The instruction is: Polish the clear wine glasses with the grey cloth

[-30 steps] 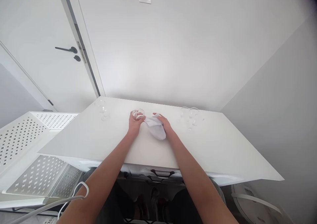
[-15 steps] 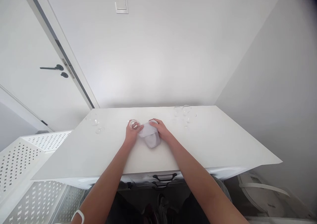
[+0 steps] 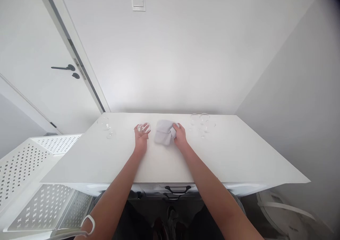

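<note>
Over the middle of the white cabinet top (image 3: 170,165), my left hand (image 3: 141,139) grips a clear stemmed glass (image 3: 146,128), its round rim facing up toward me. The fingers close around the glass, and its lower part is hard to make out. To the right of it, my right hand (image 3: 180,135) is closed on a pale grey cloth (image 3: 163,132), bunched at the end in my fingers and hanging out to the left. Cloth and glass are apart.
Several clear glasses (image 3: 204,119) stand at the back right of the top. Another clear glass (image 3: 103,124) is at the back left. A white perforated shelf (image 3: 21,162) adjoins the left side. Black drawer handles (image 3: 177,189) stick out in front; a wall rises behind.
The cloth has come away from the left hand and is now held by the right hand alone. The left hand has tilted the glass, and the hands are a little farther apart.
</note>
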Available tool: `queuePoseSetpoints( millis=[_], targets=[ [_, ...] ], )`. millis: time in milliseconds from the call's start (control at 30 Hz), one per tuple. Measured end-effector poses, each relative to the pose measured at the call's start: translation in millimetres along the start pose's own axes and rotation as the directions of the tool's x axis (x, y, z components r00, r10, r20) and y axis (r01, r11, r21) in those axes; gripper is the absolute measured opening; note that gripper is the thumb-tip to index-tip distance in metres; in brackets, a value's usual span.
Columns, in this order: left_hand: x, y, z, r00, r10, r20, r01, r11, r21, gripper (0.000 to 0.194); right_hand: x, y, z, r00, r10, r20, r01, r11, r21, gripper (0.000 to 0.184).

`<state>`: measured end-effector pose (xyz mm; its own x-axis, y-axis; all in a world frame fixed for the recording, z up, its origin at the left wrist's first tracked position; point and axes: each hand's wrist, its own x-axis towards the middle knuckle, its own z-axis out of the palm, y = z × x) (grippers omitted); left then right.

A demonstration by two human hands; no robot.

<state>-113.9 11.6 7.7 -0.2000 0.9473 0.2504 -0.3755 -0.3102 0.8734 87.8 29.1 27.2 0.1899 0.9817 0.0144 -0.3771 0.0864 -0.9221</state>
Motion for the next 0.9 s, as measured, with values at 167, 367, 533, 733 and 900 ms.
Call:
queuePoseSetpoints(
  millis=[167,367,533,733,900],
  targets=[
    [-1.1,2.3,5.2,0.997,-0.02,0.08,0.026,0.997,-0.079,0.046,-9.9,13.9,8.7,0.993,-0.11,-0.046,0.098,0.972,-0.215,0.042],
    [-0.7,-1.9,9.9,0.996,0.084,0.025,-0.087,0.978,0.191,0.051,-27.3,16.2,26.7,0.977,-0.09,0.195,0.144,0.948,-0.283,0.044],
    [-5.0,5.8,13.4,0.997,0.057,0.043,-0.068,0.947,0.313,0.052,-36.7,6.9,25.9,0.922,-0.124,0.366,0.232,0.936,-0.266,0.036],
    [-11.7,15.7,18.8,0.975,-0.036,0.217,-0.049,0.928,0.371,0.051,-39.7,-1.0,18.8,0.783,-0.003,0.621,0.127,0.98,-0.156,0.042],
    [-10.9,15.2,15.7,0.976,0.009,0.218,-0.095,0.917,0.388,0.049,-36.5,-7.9,17.1,0.771,0.016,0.637,0.146,0.969,-0.201,0.067]
  ],
)
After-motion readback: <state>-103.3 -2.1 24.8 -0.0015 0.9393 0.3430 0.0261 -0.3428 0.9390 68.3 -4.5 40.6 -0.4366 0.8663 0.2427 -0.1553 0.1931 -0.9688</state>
